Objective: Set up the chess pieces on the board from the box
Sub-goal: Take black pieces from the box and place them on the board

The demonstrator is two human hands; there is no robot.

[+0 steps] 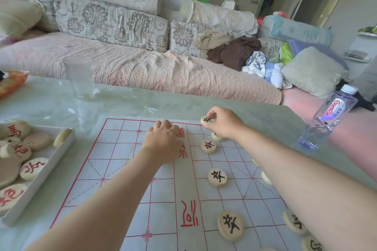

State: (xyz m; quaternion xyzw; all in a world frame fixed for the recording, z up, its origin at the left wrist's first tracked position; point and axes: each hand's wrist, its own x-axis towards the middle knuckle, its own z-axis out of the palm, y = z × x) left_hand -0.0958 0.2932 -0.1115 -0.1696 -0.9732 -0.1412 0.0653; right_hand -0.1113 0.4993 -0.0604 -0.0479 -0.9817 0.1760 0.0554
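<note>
- Presently, right hand (224,123) — fingers pinch a black piece (206,120) over the board's (114,169) far edge, for placing.
- Left hand (164,138) — fingers together, flat on the board, probably steadying it.

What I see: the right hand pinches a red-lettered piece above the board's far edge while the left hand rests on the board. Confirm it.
Not quite. The head view shows the piece pinched by the right hand lettered black, not red; the left hand does rest on the board.
</note>
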